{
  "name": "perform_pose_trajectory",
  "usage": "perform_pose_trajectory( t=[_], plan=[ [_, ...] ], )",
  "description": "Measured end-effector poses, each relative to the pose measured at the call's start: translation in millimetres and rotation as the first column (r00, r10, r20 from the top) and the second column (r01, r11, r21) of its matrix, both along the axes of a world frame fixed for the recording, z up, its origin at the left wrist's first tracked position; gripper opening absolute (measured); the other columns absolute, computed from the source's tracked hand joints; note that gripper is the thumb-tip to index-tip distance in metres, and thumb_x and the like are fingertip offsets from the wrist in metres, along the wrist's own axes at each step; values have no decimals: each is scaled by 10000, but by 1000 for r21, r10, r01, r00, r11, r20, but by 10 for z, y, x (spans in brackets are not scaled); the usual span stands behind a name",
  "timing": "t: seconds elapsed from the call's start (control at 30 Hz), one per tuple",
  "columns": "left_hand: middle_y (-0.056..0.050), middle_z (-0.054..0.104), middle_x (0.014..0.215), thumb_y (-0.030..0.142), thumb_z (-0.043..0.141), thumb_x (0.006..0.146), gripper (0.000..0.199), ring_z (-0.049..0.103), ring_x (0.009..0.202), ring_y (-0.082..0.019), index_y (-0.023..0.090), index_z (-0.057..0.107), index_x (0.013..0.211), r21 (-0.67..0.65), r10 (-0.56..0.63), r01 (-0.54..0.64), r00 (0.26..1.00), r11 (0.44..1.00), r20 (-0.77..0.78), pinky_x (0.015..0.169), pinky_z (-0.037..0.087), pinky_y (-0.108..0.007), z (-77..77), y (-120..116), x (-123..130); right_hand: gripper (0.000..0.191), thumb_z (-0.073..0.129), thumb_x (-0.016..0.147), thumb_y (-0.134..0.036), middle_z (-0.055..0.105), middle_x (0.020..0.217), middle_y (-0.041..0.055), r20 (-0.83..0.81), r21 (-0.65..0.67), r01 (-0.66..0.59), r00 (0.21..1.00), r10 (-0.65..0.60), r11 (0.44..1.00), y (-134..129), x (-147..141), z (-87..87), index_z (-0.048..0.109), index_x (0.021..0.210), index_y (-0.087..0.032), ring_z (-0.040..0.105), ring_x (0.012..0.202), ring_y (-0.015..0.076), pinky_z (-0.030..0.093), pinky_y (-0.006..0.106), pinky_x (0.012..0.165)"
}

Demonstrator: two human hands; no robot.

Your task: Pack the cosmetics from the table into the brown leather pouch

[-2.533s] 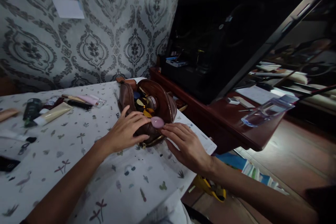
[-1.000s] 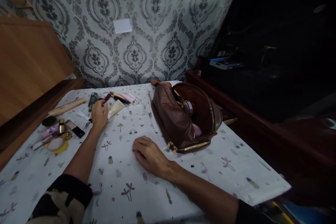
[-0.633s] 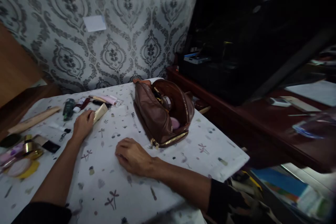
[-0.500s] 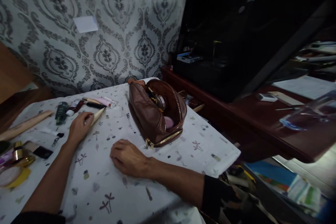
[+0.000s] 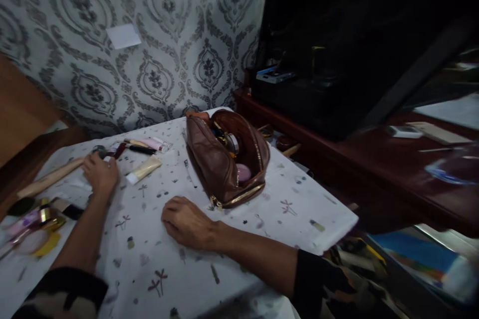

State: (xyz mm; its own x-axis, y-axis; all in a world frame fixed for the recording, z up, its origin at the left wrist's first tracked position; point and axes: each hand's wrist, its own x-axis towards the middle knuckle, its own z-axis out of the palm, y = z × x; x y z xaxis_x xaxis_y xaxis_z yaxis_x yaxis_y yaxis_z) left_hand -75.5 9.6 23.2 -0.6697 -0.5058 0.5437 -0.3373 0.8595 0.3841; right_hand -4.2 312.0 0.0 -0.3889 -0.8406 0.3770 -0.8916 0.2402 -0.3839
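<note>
Head view: the left hand [image 5: 100,173] reaches in by the green bottle [image 5: 99,149], its grip hidden; the right hand [image 5: 187,223], loosely closed, apparently braces the lean. Beyond it, the brown bag [image 5: 211,157] gapes, likely for easy access.

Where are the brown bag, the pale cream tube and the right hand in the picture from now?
Brown bag [image 5: 209,156]: head view, on its leather side.
Pale cream tube [image 5: 145,169]: head view, on the middle of its body.
Right hand [image 5: 189,223]: head view, on its back.
</note>
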Motion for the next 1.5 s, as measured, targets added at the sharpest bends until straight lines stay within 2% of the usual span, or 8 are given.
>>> perform_pose_trajectory(
  t=[0.1,0.27,0.6,0.97,1.13,1.27,1.37,1.5],
  plan=[
    [-323,406,1443,346,390,962,519,368,1392,-452,16,374,1362,-40,204,-200,951,979,233,1067,371,-601,3,-73,-51,98,551,908,-114,688,944,100,19,-40,13,1000,-12,999,-7,-2,-23,639,866,-128,584,939,209,435,316,904],
    [-326,519,1331,283,390,955,468,543,1254,-405,26,437,1343,-91,266,-251,891,964,369,985,468,-527,46,-187,-96,111,541,914,-116,689,944,98,37,-71,5,999,-2,997,-23,0,-24,637,862,-136,578,937,210,439,318,880],
    [-318,547,1279,186,406,915,393,622,1129,-419,31,481,1268,-208,200,-86,757,974,622,799,539,-432,412,-124,118,84,571,909,-152,688,940,77,-22,20,4,1000,-4,1000,-19,5,1,642,866,-141,576,934,204,425,301,900],
    [-251,549,1251,296,473,892,495,565,1169,-400,105,462,1349,-386,175,142,714,912,678,930,468,-486,378,186,564,109,552,927,-111,677,964,94,17,-4,-19,1000,20,1000,10,-1,-23,642,870,-135,566,967,208,417,328,920],
    [-281,579,1278,440,388,940,557,539,1221,-404,47,453,1328,-338,202,40,733,940,650,945,457,-485,379,229,512,116,546,932,-112,675,977,99,29,-13,-25,999,26,1000,14,13,-9,642,873,-136,558,970,210,429,337,905],
    [-299,622,1207,299,337,949,504,583,1174,-387,-8,448,1333,-320,176,64,725,945,665,937,453,-458,298,302,475,98,556,923,-103,676,989,95,29,-13,-27,999,27,1000,26,16,8,644,891,-132,561,977,210,434,328,905],
    [-234,597,1279,165,358,890,519,584,1169,-346,92,428,1398,-339,128,148,732,929,669,953,446,-455,296,328,604,98,558,922,-103,675,983,93,22,-14,-31,999,31,999,29,11,8,644,885,-130,558,970,210,434,328,910],
    [-186,575,1289,345,427,896,521,555,1180,-357,158,459,1381,-327,38,234,758,915,651,925,474,-466,361,296,723,99,553,923,-109,672,984,97,10,-6,-36,999,36,999,24,4,-2,645,891,-128,556,967,213,435,333,906]
  ],
)
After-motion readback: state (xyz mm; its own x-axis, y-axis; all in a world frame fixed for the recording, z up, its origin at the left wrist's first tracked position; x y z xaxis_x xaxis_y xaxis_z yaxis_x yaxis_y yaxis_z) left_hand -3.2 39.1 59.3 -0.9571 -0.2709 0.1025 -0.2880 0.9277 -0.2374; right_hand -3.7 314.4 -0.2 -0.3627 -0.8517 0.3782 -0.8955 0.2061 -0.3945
